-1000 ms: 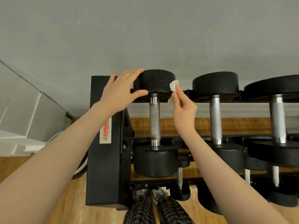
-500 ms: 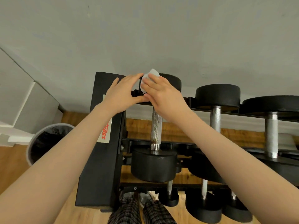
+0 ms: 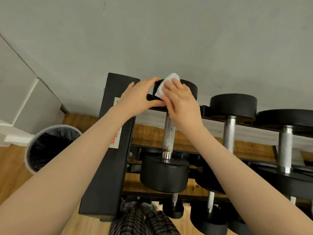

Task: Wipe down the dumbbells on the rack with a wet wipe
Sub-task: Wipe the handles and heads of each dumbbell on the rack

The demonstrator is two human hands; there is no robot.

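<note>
White wet wipe (image 3: pixel 166 85) sits under the right hand (image 3: pixel 182 106), whose fingers press it onto the far head of the leftmost dumbbell (image 3: pixel 167 133) on the rack (image 3: pixel 110 150). The left hand (image 3: pixel 137 99) grasps that head's left side. Best to brace firmly and sweep round the whole rim, then the handle below. On the top tier, three dumbbells show, two right of the hands; one wipe.

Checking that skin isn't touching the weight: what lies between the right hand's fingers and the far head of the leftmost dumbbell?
In the head view, a folded white wet wipe lies between the right hand and the black round dumbbell head.
</note>
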